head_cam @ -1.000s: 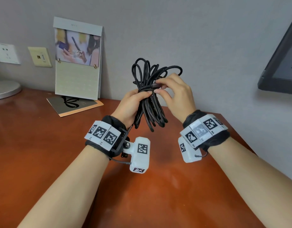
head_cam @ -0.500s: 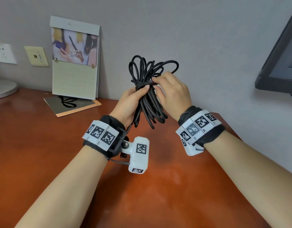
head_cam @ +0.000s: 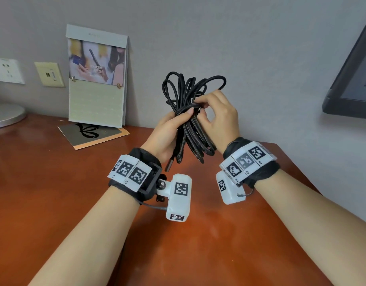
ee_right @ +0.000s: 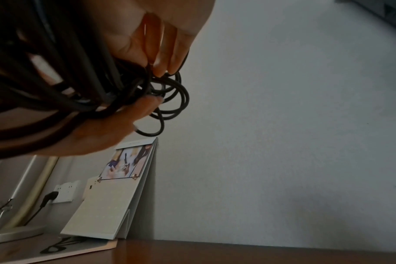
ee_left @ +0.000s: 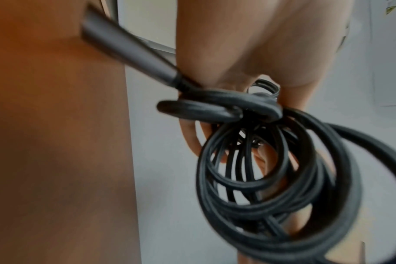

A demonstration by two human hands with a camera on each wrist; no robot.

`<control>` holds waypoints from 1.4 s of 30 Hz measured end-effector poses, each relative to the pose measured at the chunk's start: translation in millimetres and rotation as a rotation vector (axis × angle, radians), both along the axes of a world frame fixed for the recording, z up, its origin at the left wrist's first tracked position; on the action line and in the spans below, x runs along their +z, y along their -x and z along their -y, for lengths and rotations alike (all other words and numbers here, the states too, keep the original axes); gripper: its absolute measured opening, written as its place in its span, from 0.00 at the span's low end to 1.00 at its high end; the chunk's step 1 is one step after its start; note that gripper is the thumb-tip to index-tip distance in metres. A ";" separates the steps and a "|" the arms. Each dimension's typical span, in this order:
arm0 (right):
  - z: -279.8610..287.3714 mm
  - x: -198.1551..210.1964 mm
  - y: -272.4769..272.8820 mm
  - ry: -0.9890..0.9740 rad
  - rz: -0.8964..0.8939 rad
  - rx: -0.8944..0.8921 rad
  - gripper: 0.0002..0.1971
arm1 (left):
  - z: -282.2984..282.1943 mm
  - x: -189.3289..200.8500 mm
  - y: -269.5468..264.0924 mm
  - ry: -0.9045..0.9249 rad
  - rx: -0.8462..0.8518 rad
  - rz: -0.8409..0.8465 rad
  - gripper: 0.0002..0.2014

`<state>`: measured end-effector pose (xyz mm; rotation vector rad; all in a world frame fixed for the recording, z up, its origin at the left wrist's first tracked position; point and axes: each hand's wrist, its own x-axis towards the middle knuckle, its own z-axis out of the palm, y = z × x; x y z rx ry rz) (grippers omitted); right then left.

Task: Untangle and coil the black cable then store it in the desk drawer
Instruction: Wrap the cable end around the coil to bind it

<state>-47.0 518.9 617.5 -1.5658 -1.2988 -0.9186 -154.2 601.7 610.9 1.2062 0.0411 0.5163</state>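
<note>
Black, round and matte, the cable (head_cam: 190, 120) is gathered into a bunch of long loops held upright in the air above the worktop (head_cam: 54, 193), in front of the grey wall (head_cam: 260, 58). Loops fan out above the hands and hang in a tighter bundle below them. 1 strand crosses the bunch sideways at its waist. A straight plug (head_cam: 169, 164) with a dull metal sleeve dangles beside the left wrist.

The left hand (head_cam: 165, 135) grasps the bunch at the waist, fingers curled round it and the thumb lying across the front. The right hand (head_cam: 221, 118) pinches the crossing strand with its fingertips (ee_right: 163, 67), just right of the left thumb.

No drawer or other container shows in any view.

Glossy reddish-brown wood forms the worktop. A stiff paper calendar (head_cam: 97, 79) stands against the wall to the left, with a flat booklet (head_cam: 93, 135) lying at its foot. Farther left sit a round silver base (head_cam: 6, 116) and 2 wall plates (head_cam: 50, 74). A dark monitor (head_cam: 351, 85) cuts in at the right edge. Both wrists carry black bands with white coded blocks.
</note>
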 end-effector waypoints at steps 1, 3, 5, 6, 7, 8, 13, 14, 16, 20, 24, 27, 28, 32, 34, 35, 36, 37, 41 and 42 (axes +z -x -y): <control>-0.2 -0.2 0.7 0.000 0.004 -0.003 0.10 | -0.4 0.0 0.9 0.000 -0.008 0.002 0.20; -1.2 -1.2 1.5 -0.008 -0.008 -0.001 0.11 | -1.3 0.2 2.2 -0.005 -0.005 0.012 0.21; -2.8 -2.2 3.4 -0.024 -0.038 0.009 0.11 | -0.9 0.3 1.6 -0.015 0.055 0.022 0.22; -3.6 -1.9 4.4 -0.039 -0.055 0.013 0.11 | -1.0 -0.4 0.2 -0.025 0.091 0.027 0.22; -4.1 -1.2 5.3 -0.056 -0.069 0.017 0.11 | -0.9 -1.3 -1.2 -0.039 0.121 0.035 0.22; -4.5 0.1 5.9 -0.069 -0.075 0.017 0.11 | -0.4 -1.5 -2.2 -0.050 0.143 0.042 0.22; -5.9 4.1 7.0 -0.080 -0.103 0.022 0.09 | 0.2 -0.5 -2.6 -0.060 0.198 0.068 0.21; -6.3 3.6 7.5 -0.088 -0.097 0.011 0.09 | 0.5 -0.3 -2.6 -0.060 0.214 0.071 0.20; -6.7 2.8 7.8 -0.079 -0.074 -0.024 0.09 | 0.6 -0.5 -3.0 -0.053 0.236 0.076 0.19; -4.2 3.1 7.0 -0.032 -0.085 -0.019 0.08 | 0.9 -1.3 -1.9 -0.051 0.239 0.087 0.14; -3.0 3.8 6.1 -0.059 -0.150 0.033 0.08 | 4.1 -1.2 -3.4 -0.048 0.261 0.115 0.14; -3.6 3.9 6.8 -0.121 -0.235 0.109 0.09 | 5.2 -1.8 -5.2 -0.032 0.255 0.115 0.15; -3.7 4.1 6.9 -0.129 -0.250 0.120 0.10 | 5.6 -1.9 -5.8 -0.032 0.253 0.116 0.16; -4.4 4.3 8.3 -0.138 -0.387 0.168 0.11 | 6.1 -1.1 -6.2 -0.032 0.283 0.124 0.16; -4.8 4.2 9.6 -0.133 -0.472 0.192 0.12 | 5.1 -0.8 -5.9 -0.032 0.277 0.127 0.15; -4.7 4.1 9.8 -0.127 -0.497 0.204 0.12 | 4.5 -0.6 -5.4 -0.033 0.270 0.129 0.15; -4.3 4.0 9.6 -0.122 -0.511 0.208 0.13 | 3.9 -0.3 -4.9 -0.034 0.266 0.128 0.14; -3.7 4.2 9.1 -0.119 -0.521 0.206 0.12 | 3.3 -0.3 -4.9 -0.033 0.265 0.126 0.14; -0.6 6.1 8.1 -0.117 -0.520 0.166 0.10 | 5.9 0.2 -4.9 -0.021 0.263 0.113 0.16; 0.3 5.7 8.0 -0.111 -0.503 0.160 0.10 | 6.5 0.3 -5.2 -0.025 0.260 0.111 0.15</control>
